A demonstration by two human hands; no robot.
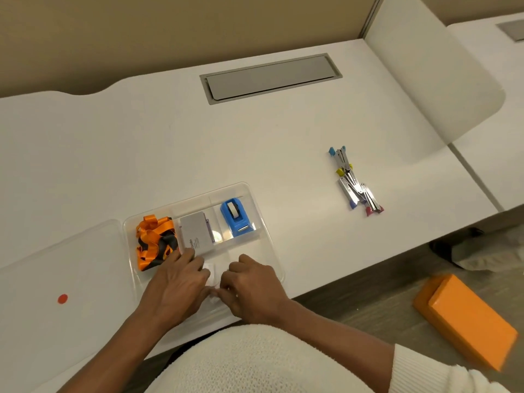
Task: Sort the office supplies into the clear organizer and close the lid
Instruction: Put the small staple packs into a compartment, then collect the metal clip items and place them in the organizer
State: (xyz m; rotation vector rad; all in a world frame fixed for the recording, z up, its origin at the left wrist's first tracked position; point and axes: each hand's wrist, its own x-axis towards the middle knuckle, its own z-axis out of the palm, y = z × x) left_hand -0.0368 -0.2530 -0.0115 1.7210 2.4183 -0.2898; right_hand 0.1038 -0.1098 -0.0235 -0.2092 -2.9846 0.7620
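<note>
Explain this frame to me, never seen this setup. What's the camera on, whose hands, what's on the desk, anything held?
There is no machine here: a person works with two bare hands, and the single picture comes from a wide-angle camera worn on the head, looking down at the desk.

The left hand and right hand meet over the near part of the clear organizer. Their fingers pinch a small white item between them; it is too hidden to name.

Already in the organizer: an orange and black lanyard, a grey card box and a blue tape dispenser, each in its own compartment.

The clear lid, with a red dot, lies open to the left. A pile of small staplers still waits on the desk to the right. An orange box sits on the floor.
</note>
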